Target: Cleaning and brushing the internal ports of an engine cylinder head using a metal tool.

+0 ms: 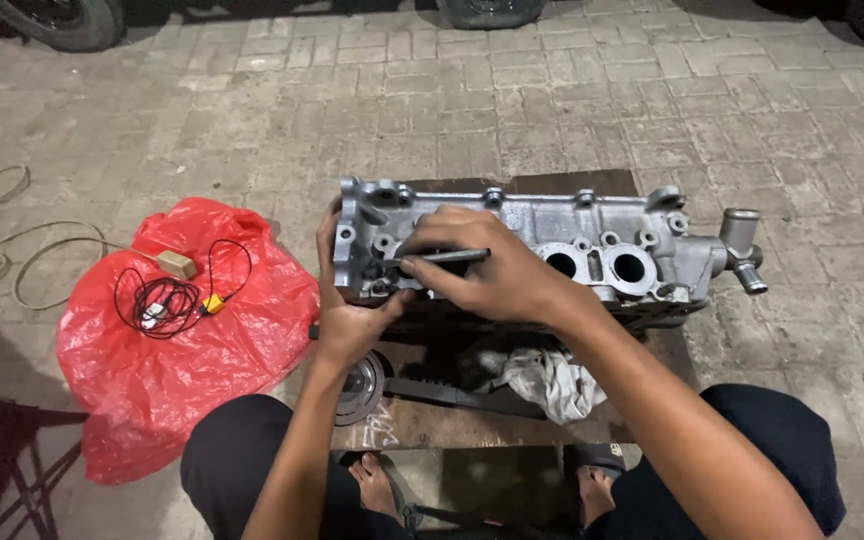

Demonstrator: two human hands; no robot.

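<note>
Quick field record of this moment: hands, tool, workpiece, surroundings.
Right hand: holds a dark rod-shaped tool over the cylinder head
Left hand: steadies the head's left end
Workpiece: aluminium cylinder head on a low metal stand
Under it: grey rag, pulley
Left side: red plastic bag with a black cable on top
Floor: paving bricks

Red plastic bag (187,340) with black cable (167,300) crowds left of cylinder head (592,250); paving right side open.

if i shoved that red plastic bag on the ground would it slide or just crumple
The red plastic bag looks thin and wrinkled, so it would probably crumple rather than slide. It seems light; the black cable coiled on top may barely pin it. The rough brick paving would likely snag it.
</note>
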